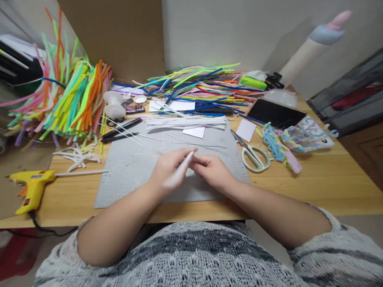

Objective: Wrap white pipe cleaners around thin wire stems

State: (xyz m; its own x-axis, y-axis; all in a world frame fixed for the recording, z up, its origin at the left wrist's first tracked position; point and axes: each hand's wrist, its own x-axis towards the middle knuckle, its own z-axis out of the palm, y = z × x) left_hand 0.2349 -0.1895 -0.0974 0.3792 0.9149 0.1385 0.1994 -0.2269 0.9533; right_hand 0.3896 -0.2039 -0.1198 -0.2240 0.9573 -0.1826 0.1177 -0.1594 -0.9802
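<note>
Both hands meet over the grey cutting mat (124, 162). A white fuzzy strip, apparently a pipe cleaner (180, 172), slants from the fingertips back toward my body and blurs at its near end. My left hand (165, 165) is closed on it, thumb and fingers pinched near its far end. Fingers of my right hand (212, 171) are pinched together at the same tip; what lies between them is hidden. Beyond the hands, thin metal wires (191, 143) and a bundle of white pipe cleaners (186, 123) lie on the mat.
Scissors (255, 158) rest at the mat's right edge, beside a white card (246, 130). A yellow glue gun (33, 188) lies on the left. Colourful pipe cleaners (76, 97) stand bunched at back left, with more pipe cleaners (199, 87) piled behind. A dark-screened tablet (276, 113) is at right.
</note>
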